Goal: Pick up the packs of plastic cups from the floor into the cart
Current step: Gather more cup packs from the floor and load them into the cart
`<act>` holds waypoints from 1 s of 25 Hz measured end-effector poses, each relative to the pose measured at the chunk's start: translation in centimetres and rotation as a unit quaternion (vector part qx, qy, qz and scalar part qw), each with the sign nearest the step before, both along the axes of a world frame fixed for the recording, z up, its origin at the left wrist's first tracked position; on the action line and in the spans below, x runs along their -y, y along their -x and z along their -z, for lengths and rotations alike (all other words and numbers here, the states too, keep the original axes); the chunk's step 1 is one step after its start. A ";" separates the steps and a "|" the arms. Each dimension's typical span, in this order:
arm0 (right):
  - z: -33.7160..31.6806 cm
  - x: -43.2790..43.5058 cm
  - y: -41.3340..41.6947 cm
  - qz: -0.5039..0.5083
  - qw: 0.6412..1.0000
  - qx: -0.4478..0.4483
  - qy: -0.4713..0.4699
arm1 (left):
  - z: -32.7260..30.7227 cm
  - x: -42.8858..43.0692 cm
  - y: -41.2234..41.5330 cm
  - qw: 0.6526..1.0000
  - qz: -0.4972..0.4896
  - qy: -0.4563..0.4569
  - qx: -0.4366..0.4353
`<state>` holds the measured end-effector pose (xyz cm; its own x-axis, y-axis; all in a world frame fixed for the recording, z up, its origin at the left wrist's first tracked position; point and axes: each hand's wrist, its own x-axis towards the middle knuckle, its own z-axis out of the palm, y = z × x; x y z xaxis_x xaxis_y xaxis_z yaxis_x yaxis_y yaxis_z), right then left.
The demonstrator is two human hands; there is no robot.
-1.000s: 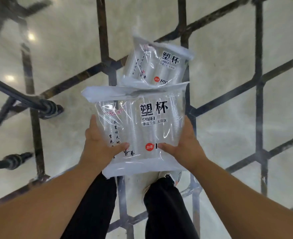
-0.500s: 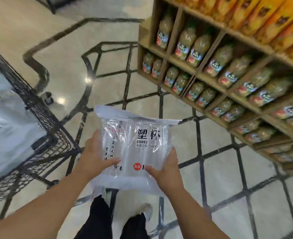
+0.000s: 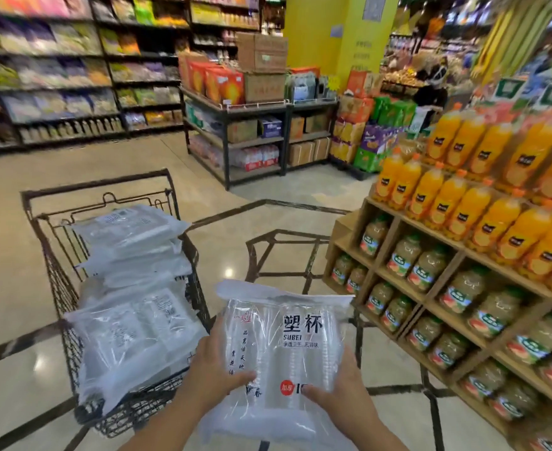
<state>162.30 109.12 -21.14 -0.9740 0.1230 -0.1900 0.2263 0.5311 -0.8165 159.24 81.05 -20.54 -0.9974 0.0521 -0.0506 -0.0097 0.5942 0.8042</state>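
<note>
Supermarket aisle, glossy floor, juice shelf at right. Lower centre, just right of cart: pack gripped at both sides by left hand and right hand, thumbs on front. Probably light, slick, crinkly film over crushable cups; needs gentle two-sided hold.

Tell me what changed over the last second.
The pack of cups rose from just above the floor to beside the cart, right of its loaded packs. The second pack on the floor dropped out of view. Unchanged: left hand and right hand hold the pack's lower sides, thumbs on front.
</note>
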 end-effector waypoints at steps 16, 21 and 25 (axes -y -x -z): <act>0.9 25.5 10.6 -0.192 0.980 0.016 -0.041 | 0.9 25.7 0.4 0.980 -0.195 -0.017 0.045; 2.1 29.5 14.8 -0.252 0.967 0.033 -0.023 | 2.0 29.0 1.6 0.969 -0.239 -0.009 0.059; 3.0 31.5 19.9 -0.317 0.948 0.024 0.009 | 2.6 29.7 4.0 0.960 -0.276 -0.008 0.049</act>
